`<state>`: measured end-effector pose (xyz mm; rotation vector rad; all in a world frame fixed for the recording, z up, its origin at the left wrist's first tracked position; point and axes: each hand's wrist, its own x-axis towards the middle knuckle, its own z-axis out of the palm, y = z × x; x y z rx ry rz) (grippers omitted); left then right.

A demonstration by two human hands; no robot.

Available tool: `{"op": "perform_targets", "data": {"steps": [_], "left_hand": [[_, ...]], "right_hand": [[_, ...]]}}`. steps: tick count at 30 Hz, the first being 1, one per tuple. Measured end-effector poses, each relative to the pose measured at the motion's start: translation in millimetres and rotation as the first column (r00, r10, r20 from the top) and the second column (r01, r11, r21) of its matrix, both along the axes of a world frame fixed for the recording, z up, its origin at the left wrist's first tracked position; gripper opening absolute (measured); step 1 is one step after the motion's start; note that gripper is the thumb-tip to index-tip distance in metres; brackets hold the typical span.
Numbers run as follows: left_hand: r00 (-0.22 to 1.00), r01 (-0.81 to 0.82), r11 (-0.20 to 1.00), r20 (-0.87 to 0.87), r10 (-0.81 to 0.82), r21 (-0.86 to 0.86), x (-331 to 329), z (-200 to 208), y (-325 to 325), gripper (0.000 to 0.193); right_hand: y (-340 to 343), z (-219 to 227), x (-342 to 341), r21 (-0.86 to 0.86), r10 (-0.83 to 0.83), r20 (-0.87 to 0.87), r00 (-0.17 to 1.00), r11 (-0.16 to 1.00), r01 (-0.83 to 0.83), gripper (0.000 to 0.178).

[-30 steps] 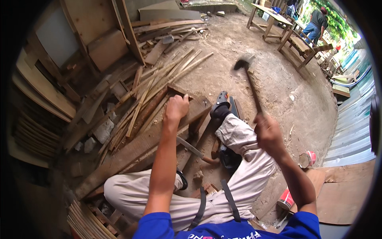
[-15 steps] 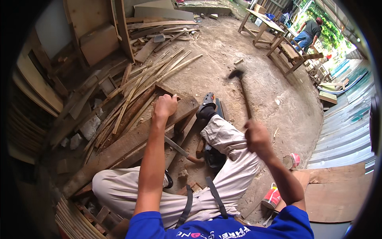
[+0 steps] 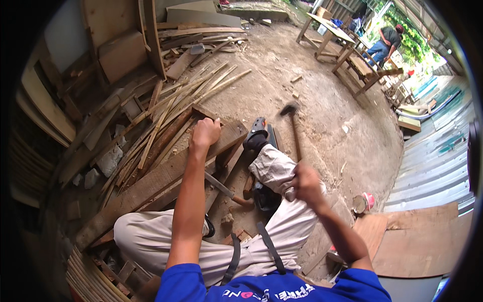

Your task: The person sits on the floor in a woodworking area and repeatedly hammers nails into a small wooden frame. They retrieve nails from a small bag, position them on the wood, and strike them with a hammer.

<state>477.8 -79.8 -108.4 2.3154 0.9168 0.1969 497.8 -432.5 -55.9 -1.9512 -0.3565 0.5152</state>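
My right hand [image 3: 308,185] is closed around the long wooden handle of a hammer [image 3: 296,136]. The hammer's dark head points away from me, raised over the ground to the right of my shoe. My left hand [image 3: 206,133] is closed in a fist on top of a thick wooden beam [image 3: 160,176], close to its far end. What it may hold is hidden by the fingers. The beam slants across my left leg. Under it, between my legs, lies a tool with a flat metal blade and wooden handle [image 3: 240,200].
Thin wooden strips [image 3: 171,113] and scrap boards are piled to the left. Far right stand a wooden table [image 3: 329,27] and a bench [image 3: 365,64], with another person [image 3: 385,43] bending beside them. Corrugated sheets [image 3: 427,161] line the right; a red-and-white can [image 3: 369,201] stands nearer.
My right hand and the hammer have moved left and closer to me. My left hand stays on the beam. The whole view has shifted slightly, and the far person bends lower.
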Motion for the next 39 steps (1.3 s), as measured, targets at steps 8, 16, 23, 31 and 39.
{"op": "perform_targets", "data": {"steps": [8, 16, 23, 31, 39], "left_hand": [[0.996, -0.005, 0.999, 0.094, 0.000, 0.053, -2, -12, 0, 0.056], [0.999, -0.028, 0.999, 0.017, 0.027, 0.033, -2, -7, -1, 0.055], [1.000, 0.004, 1.000, -0.018, -0.004, -0.013, -2, -2, -1, 0.055], [1.000, 0.006, 1.000, 0.022, -0.006, -0.001, -5, -9, 4, 0.044], [0.996, 0.007, 1.000, 0.087, -0.007, -0.010, -3, -9, 4, 0.041]], "right_hand": [[40, 159, 20, 0.916, -0.329, 0.310, 0.892, 0.353, -0.188, 0.054], [-3, -9, -9, -0.102, 0.005, -0.052, 0.999, 0.995, -0.010, 0.044], [13, 170, 24, 0.830, -0.308, 0.438, 0.844, 0.500, -0.248, 0.051], [22, -13, -58, -0.013, 0.254, 0.050, 0.966, 0.967, -0.253, 0.046], [-8, 161, 6, 0.740, -0.314, 0.347, 0.884, 0.671, -0.052, 0.053]]}}
